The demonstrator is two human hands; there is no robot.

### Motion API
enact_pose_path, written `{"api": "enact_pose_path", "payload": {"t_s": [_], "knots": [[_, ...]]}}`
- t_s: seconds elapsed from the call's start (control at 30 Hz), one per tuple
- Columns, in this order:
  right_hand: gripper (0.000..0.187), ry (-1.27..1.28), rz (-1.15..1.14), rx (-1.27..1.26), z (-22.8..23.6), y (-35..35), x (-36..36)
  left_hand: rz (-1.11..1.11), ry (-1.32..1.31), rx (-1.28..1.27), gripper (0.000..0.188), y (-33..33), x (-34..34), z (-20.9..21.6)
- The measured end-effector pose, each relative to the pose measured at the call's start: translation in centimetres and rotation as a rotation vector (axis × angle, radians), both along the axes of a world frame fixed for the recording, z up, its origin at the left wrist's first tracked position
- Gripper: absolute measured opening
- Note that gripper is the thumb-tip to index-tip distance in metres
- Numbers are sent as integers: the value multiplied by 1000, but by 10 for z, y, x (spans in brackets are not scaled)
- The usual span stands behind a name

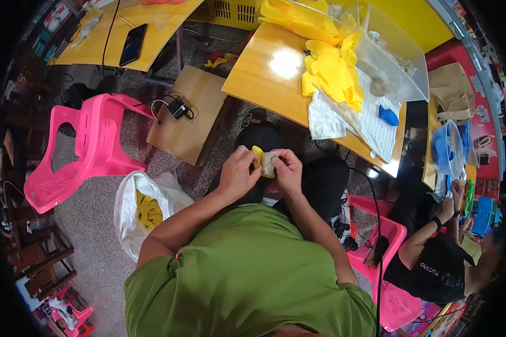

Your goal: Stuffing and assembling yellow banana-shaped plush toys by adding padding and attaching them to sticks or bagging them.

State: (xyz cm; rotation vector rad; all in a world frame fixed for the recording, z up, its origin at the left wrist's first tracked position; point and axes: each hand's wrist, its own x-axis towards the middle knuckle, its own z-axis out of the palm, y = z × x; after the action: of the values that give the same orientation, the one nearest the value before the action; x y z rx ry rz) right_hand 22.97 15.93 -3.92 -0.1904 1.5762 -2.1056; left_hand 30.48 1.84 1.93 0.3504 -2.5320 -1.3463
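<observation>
Over my lap, my left hand (pixel 240 175) pinches a small yellow fabric piece (pixel 257 151) between thumb and fingers. Right beside it, my right hand (pixel 288 173) is closed on a pale greyish wad (pixel 269 163) that looks like stuffing. The wad touches the yellow piece, and a bit of yellow also shows below it. Whether the wad lies inside the piece or against it, I cannot tell.
Ahead to the right, a wooden table (pixel 264 73) bears yellow fabric pieces (pixel 334 73), a white cloth (pixel 326 121), a blue piece (pixel 388 115) and a clear bin (pixel 399 62). A white sack (pixel 130 224) holding yellow pieces stands left, near a pink chair (pixel 107 135). Another person (pixel 433 264) sits right.
</observation>
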Motion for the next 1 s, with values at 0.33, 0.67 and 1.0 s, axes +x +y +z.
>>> {"api": "enact_pose_path", "payload": {"t_s": [0.33,0.67,1.0], "knots": [[9,-73,-60,-85,-10,2,-1,-153,-19,-712,14,11,-9,2],[8,105,-55,-55,-2,-1,5,-75,-86,-173,6,-1,-16,1],[24,955,138,327,40,-1,-6,73,-221,710,5,-17,-20,-22]]}}
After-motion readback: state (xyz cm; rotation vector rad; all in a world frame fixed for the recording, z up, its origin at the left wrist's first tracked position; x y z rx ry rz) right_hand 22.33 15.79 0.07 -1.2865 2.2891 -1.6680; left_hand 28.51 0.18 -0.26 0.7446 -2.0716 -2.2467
